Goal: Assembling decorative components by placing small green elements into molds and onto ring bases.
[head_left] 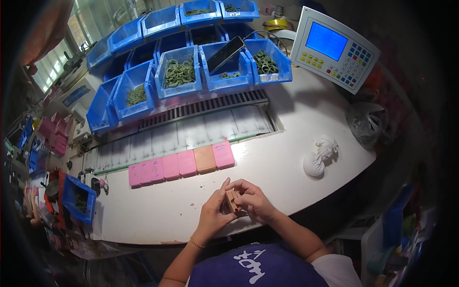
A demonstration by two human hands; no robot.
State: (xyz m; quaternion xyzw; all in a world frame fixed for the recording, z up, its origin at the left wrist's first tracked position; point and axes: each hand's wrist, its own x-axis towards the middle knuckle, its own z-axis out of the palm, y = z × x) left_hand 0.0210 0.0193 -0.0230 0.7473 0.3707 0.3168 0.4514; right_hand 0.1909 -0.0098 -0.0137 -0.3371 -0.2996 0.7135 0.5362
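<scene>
An orange-brown rubber mould (pixel 232 200), a small block with a split along it, is held between my hands over the table's near edge. My left hand (pixel 213 209) wraps round its left side, thumb underneath and fingers along the far end. From the right, my right hand (pixel 255 200) pinches the mould with bent fingers at its upper edge. What lies inside the split is too small to make out. Beyond my hands, a row of pink moulds (pixel 170 166) lies side by side, with one orange mould (pixel 204 159) among them.
Tiered blue bins (pixel 180 90), several with green ring-shaped pieces, stand at the back; a phone (pixel 226 54) rests on one. A control panel (pixel 330 50) with a blue screen is at back right. A tied white cloth bag (pixel 314 165) sits on the white table (pixel 282 158).
</scene>
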